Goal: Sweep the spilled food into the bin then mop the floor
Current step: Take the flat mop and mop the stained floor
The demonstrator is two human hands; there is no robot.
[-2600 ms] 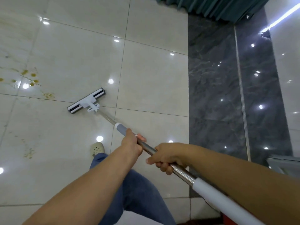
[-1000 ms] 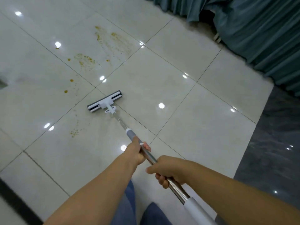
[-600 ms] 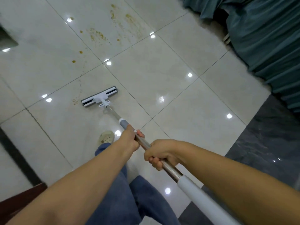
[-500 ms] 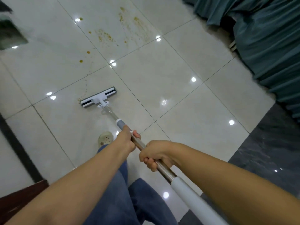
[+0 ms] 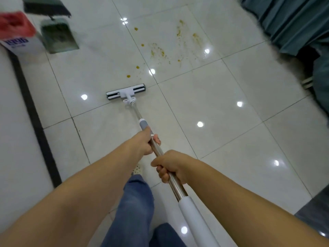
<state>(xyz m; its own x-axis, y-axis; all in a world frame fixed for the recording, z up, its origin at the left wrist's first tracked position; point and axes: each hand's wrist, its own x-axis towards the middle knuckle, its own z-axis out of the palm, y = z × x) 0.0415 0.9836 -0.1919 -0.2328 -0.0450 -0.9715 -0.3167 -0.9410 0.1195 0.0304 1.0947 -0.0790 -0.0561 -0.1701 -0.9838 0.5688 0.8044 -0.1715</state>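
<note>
Both hands hold a flat mop by its steel shaft. My left hand grips the shaft just below the grey collar, and my right hand grips it lower, above the white sleeve. The white and black mop head lies flat on the cream tiles. Yellow-brown food stains spread over the tiles beyond the head, the nearest drops a short way in front of it.
A green dustpan with a dark broom head stands at the top left, beside a white box bin lined with a red bag. Teal curtains hang at the top right. A dark floor strip runs along the left.
The view has swung left, bringing the dustpan and bin into sight. The mop head has travelled across the tiles toward the stains and lies squarer to me. Both hands keep their grip.
</note>
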